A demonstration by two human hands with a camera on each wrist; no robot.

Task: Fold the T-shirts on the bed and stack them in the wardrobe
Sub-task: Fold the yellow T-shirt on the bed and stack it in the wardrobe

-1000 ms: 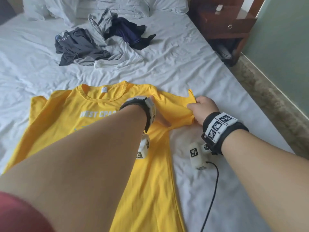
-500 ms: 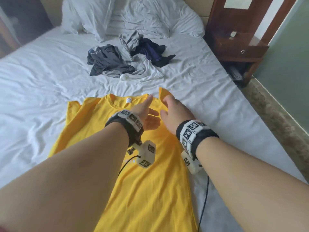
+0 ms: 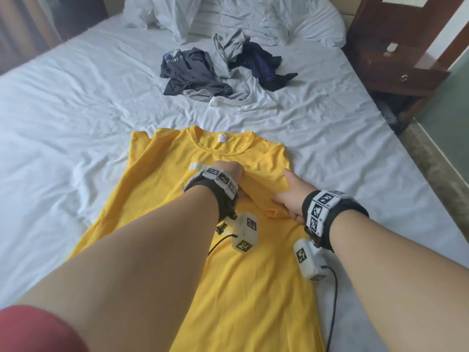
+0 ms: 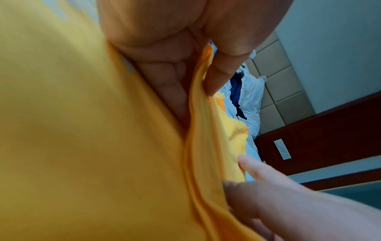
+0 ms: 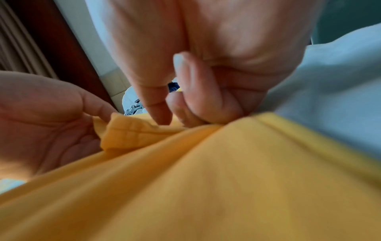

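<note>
A yellow T-shirt [image 3: 253, 288] lies face up on the white bed [image 3: 76, 123], collar towards the pillows. Its right sleeve is folded inward over the chest. My left hand [image 3: 229, 171] sits on the chest print and pinches the edge of that fold between thumb and fingers [image 4: 193, 96]. Just to the right, my right hand [image 3: 289, 196] grips the same folded sleeve, its fingers curled into the bunched cloth [image 5: 177, 110]. The sleeve hem [image 5: 123, 130] lies between the two hands. The left sleeve is still spread out flat.
A heap of unfolded shirts lies further up the bed: dark grey [image 3: 193, 72], pale grey-white [image 3: 236, 97] and navy [image 3: 261, 64]. Pillows [image 3: 228, 16] sit at the head. A dark wooden nightstand [image 3: 396, 59] stands right of the bed, beside the floor strip [image 3: 431, 161].
My right hand carried the right sleeve from the shirt's outer side inward over the chest. My left hand moved onto the fold and took hold of it.
</note>
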